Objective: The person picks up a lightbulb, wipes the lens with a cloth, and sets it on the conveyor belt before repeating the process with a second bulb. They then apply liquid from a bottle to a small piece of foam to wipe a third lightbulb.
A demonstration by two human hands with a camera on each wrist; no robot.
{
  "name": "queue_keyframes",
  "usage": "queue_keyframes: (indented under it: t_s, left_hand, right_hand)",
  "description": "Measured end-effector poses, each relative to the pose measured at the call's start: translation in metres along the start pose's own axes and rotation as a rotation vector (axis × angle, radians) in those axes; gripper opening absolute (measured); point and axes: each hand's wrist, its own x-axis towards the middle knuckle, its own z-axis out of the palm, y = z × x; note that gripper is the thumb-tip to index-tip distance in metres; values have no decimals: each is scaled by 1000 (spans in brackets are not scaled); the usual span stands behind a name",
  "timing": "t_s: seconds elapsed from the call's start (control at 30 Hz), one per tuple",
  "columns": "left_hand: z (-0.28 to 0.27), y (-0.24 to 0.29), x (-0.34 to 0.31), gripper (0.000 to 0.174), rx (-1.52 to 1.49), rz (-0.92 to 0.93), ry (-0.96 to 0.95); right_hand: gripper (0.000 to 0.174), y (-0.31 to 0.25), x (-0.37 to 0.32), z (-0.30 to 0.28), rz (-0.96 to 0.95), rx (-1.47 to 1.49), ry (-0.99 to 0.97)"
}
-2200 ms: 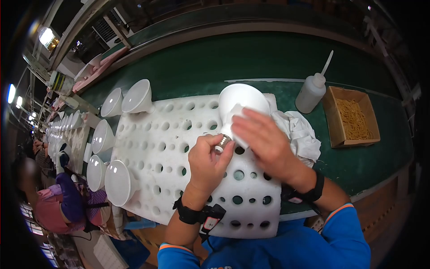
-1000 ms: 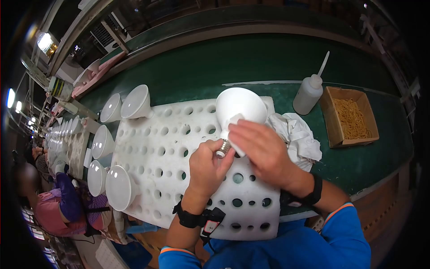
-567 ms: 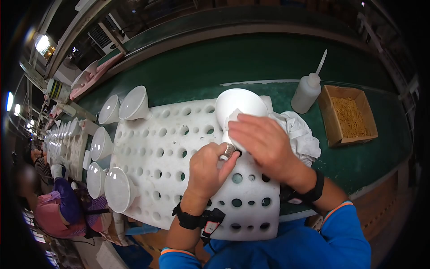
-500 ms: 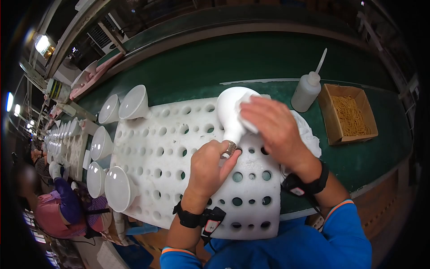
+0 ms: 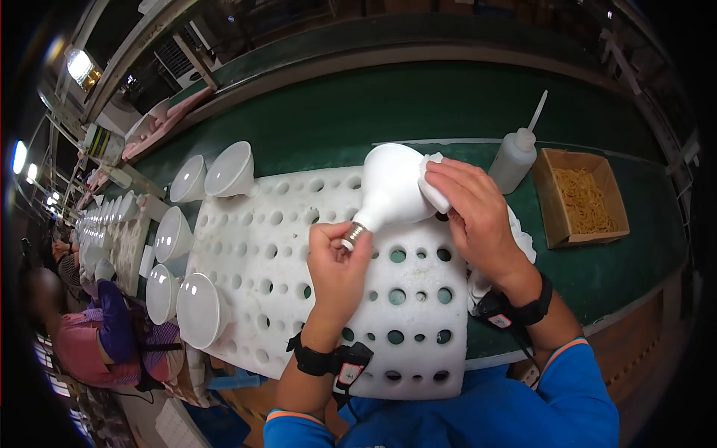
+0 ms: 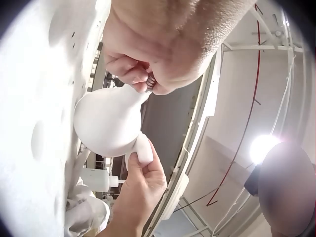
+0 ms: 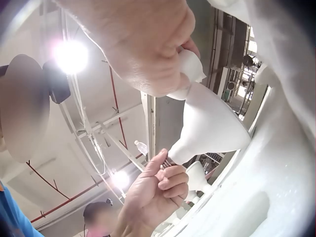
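Note:
A white cone-shaped lamp (image 5: 390, 187) with a metal screw base is held above the perforated foam board (image 5: 246, 257). My left hand (image 5: 337, 272) pinches the screw base between thumb and fingers; the left wrist view shows the same grip on the lamp (image 6: 108, 121). My right hand (image 5: 482, 216) holds a folded white cloth (image 5: 433, 183) against the wide end of the lamp. In the right wrist view the cloth (image 7: 190, 69) lies under the curled right fingers, touching the lamp (image 7: 212, 123).
Several white lamps (image 5: 200, 310) stand at the board's left side. On the green table (image 5: 336, 97) are a squeeze bottle (image 5: 514, 160), a box of rubber bands (image 5: 581, 198) and a crumpled cloth (image 5: 520, 239). Another person (image 5: 89, 347) sits at the far left.
The right hand and its cloth have moved from the lamp's neck to its wide end, rightward. The left hand has shifted slightly left, and the lamp is tilted more, its base pointing lower left.

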Motion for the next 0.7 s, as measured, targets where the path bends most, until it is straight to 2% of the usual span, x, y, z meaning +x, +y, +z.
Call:
queue_keyframes:
  t_s: [0.07,0.1,0.23,0.33,0.43,0.57,0.67,0.7]
  left_hand:
    - [-3,-4,-4,25,376,265,-139]
    - [-2,-8,-5,31,357,318,-205]
    - [-4,-4,-4,30,435,397,-208]
    - [-1,-3,-2,30,436,417,-186]
    - [0,-4,-1,30,416,447,-187]
    - [-2,4,0,31,457,457,-233]
    - [-2,3,1,30,446,489,-253]
    - [-1,2,3,29,425,502,-267]
  right_hand:
    - [35,-3,-3,8,-47,57,13]
    - [33,-16,-7,14,-86,98,-1]
    - [29,-16,-9,19,-161,221,-33]
    - [29,11,-1,15,-161,8,5]
    - [29,17,0,11,-33,28,20]
    - [28,-35,-8,15,-155,251,-75]
    - [27,-3,2,6,-160,124,-94]
    - [31,4,5,2,-121,24,-45]
